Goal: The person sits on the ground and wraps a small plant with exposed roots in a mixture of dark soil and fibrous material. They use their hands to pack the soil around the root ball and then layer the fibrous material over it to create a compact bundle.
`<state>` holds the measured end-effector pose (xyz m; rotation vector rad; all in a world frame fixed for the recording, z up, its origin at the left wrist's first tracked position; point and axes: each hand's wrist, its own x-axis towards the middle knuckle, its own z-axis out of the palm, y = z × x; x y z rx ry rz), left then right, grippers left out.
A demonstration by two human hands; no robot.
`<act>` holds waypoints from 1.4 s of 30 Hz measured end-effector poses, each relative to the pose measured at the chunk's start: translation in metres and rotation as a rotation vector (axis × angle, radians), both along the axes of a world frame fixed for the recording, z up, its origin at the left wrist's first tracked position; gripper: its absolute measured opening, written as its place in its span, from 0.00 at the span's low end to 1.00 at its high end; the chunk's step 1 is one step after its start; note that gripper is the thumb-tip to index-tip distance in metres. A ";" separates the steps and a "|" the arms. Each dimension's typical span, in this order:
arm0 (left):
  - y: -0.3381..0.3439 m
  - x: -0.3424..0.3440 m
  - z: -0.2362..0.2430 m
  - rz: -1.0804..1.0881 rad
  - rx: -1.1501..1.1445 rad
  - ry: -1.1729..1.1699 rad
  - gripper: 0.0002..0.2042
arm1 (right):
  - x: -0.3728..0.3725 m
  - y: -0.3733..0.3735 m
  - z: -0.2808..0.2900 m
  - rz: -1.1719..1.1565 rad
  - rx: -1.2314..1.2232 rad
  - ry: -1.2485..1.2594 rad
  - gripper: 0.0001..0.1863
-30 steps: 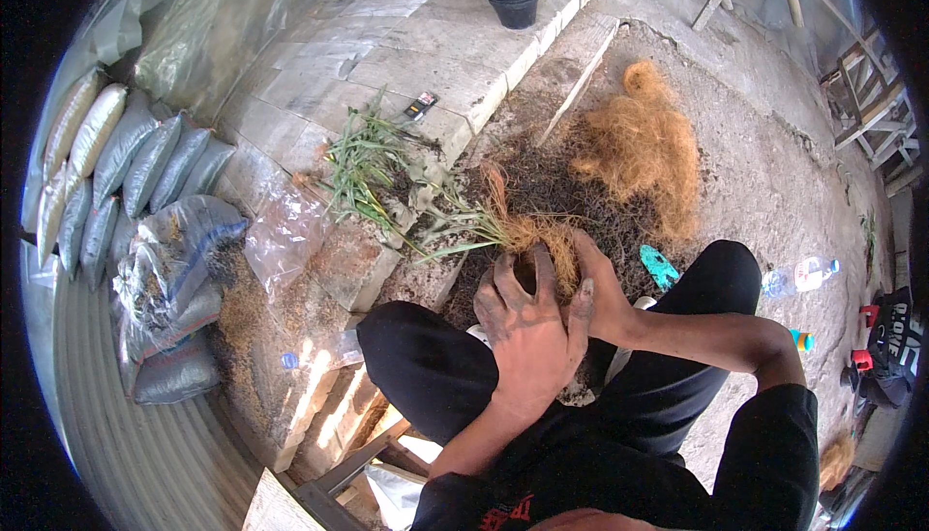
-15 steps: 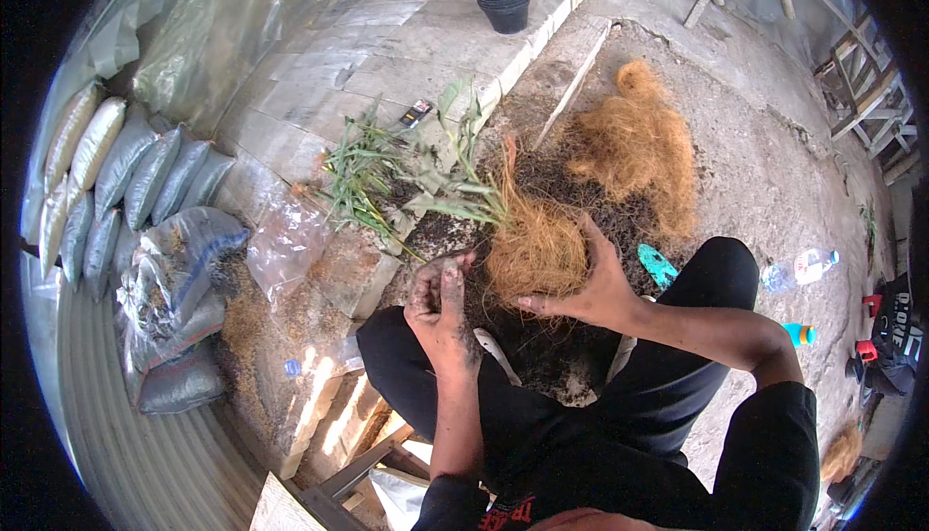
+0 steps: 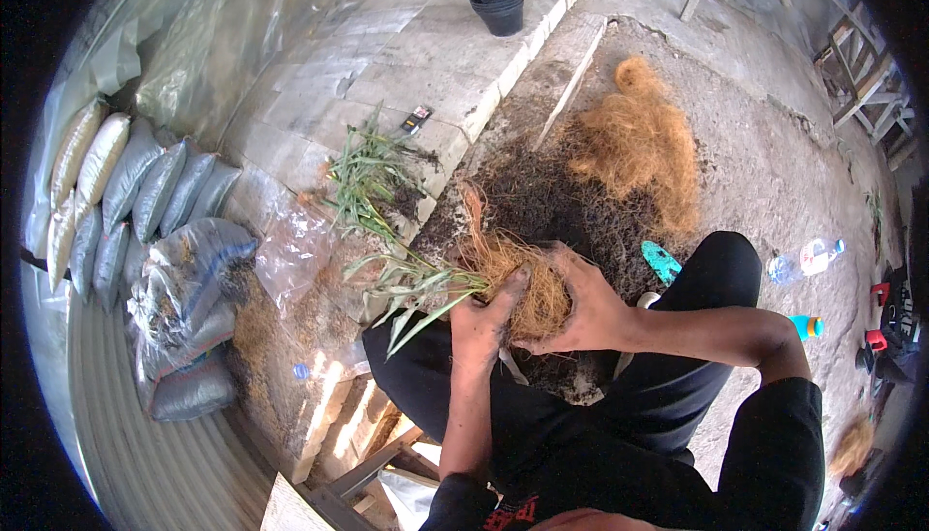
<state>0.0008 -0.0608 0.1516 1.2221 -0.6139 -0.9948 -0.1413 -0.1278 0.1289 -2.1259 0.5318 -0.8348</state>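
Between my crossed legs I hold a bundle of orange coir fiber (image 3: 530,299) with a leafy green plant (image 3: 416,280) poking out toward the left. My left hand (image 3: 484,323) is closed on its left side, by the plant's base, and my right hand (image 3: 590,309) is wrapped round its right side; some fingertips are hidden. Beneath lies dark soil (image 3: 532,183). A larger pile of coir (image 3: 644,144) sits beyond to the right, more plants (image 3: 373,173) lie at upper left, and a teal object (image 3: 660,260) is by my right knee.
Several filled sacks (image 3: 140,173) are stacked at left beside a plastic bag (image 3: 290,250). Stacked black pots (image 3: 498,14) stand beyond, near a concrete ledge (image 3: 523,67). Plastic bottles (image 3: 818,255) lie at right, and wooden framing (image 3: 856,76) stands at the far right.
My left hand moved off the bundle, then back onto its left side. The bundle shifted slightly toward me, and the held plant's leaves dropped from upright to lean down leftward.
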 end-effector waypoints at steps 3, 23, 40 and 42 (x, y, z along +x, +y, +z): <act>0.005 0.007 0.003 -0.081 0.075 0.040 0.27 | -0.002 -0.005 -0.001 0.101 0.154 0.004 0.49; -0.051 0.023 0.004 -0.937 -0.722 0.205 0.43 | -0.032 -0.014 0.015 0.659 1.717 -0.133 0.46; -0.035 -0.002 -0.002 -0.249 -0.394 0.350 0.29 | -0.022 -0.030 0.005 0.696 1.559 -0.440 0.56; -0.032 0.001 -0.002 -0.183 -0.334 0.331 0.28 | -0.029 -0.035 0.007 0.672 1.530 -0.431 0.57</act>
